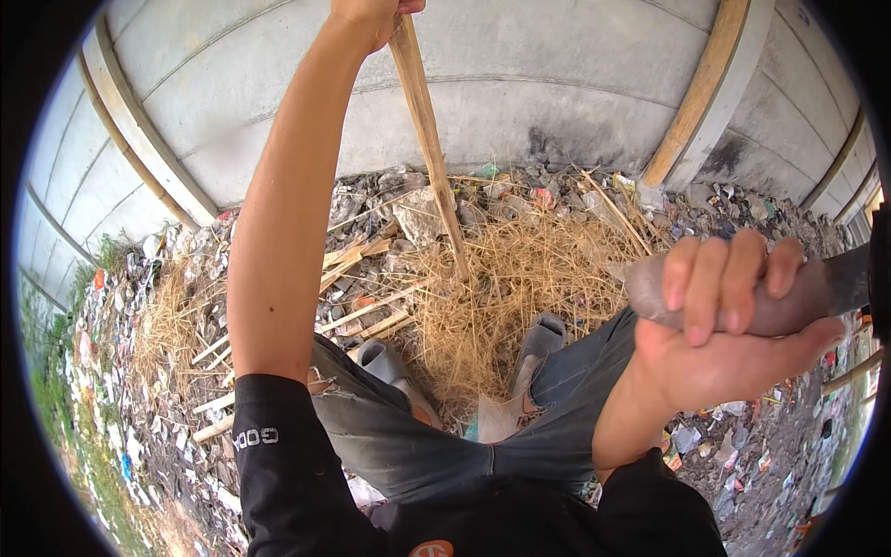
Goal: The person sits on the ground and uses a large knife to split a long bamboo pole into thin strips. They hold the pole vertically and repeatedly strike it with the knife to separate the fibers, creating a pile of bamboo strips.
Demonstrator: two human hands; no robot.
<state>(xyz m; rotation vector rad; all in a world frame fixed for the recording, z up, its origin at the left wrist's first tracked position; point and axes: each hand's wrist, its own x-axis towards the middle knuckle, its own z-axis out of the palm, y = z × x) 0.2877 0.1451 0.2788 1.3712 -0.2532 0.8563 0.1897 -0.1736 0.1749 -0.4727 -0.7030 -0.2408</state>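
Observation:
My left hand (374, 20), raised at the top edge and partly cut off, is closed round the upper end of a long split bamboo strip (425, 121). The strip stands at a slight tilt, its lower end in a heap of dry straw-coloured shavings (529, 278) in front of my feet. On the right, my right hand (729, 311) wraps round the thick, rounded, brown-grey handle (650, 286) of what looks like a machete. Only the base of its dark blade (846, 278) shows; the rest is hidden at the right rim. Blade and strip are apart.
Several pale bamboo pieces (371, 311) lie left of the shavings. Litter and rubble (139, 371) cover the ground all round. A grey concrete panel wall (548, 121) with posts (696, 93) rises just ahead. My feet, in grey shoes (540, 339), flank the shavings.

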